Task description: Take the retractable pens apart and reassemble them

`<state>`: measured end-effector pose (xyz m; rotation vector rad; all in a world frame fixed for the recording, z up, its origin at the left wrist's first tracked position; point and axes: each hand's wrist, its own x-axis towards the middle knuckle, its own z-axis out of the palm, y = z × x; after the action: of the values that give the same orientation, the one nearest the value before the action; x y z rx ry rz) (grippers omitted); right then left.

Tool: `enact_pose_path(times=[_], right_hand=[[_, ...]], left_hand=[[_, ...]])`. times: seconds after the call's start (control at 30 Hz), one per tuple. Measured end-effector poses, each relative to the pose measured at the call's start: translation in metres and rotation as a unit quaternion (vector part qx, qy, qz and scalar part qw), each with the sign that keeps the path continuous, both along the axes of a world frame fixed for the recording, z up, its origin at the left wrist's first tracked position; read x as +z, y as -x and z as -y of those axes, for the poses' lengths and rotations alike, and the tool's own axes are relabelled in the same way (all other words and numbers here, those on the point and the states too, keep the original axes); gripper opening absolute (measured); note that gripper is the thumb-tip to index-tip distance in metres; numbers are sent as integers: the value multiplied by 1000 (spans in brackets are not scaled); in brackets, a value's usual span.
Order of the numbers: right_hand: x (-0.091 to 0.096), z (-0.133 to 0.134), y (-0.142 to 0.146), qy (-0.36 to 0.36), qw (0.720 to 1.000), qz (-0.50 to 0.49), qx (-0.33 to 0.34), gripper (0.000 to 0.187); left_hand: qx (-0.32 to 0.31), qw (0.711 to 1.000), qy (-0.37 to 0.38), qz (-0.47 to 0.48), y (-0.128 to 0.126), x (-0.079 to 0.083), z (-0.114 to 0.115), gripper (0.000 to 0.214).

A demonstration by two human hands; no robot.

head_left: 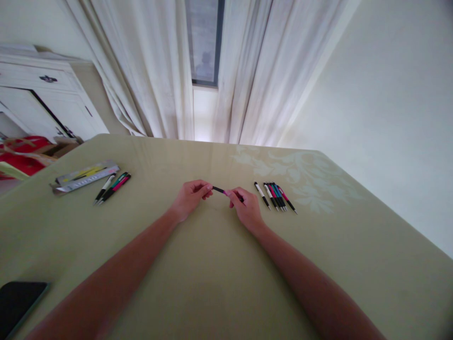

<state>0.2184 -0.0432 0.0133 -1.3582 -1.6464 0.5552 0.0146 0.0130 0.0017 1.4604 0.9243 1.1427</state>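
A black and pink pen (222,191) is held between both hands over the middle of the olive-green table (212,264). My left hand (190,198) pinches its left end with closed fingers. My right hand (246,206) is curled around its right part. Just right of my right hand lies a row of several pens (275,196) in white, pink, blue and black, side by side on the tabletop.
At the far left lie three more pens (112,187) beside a flat pen package (85,176). A dark phone (17,304) sits at the near left corner. White curtains (247,71), a window and a white cabinet (46,99) stand behind the table.
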Motion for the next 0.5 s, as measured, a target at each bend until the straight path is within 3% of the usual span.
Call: enact_pose_path(times=[0.17,0.33,0.5], right_hand=[[-2,-2,-2,24,1000,-14,0,47],[-1,-1,-1,-3,1000,-25,-5,36],[-1,-1,-1,-4,1000,-7,-11,43]], left_hand=[[-21,999,-6,23,3,1,1,33],[-9,1000,20,10,2,5,3,34],[-6,1000,12,3,0,9,4,35]])
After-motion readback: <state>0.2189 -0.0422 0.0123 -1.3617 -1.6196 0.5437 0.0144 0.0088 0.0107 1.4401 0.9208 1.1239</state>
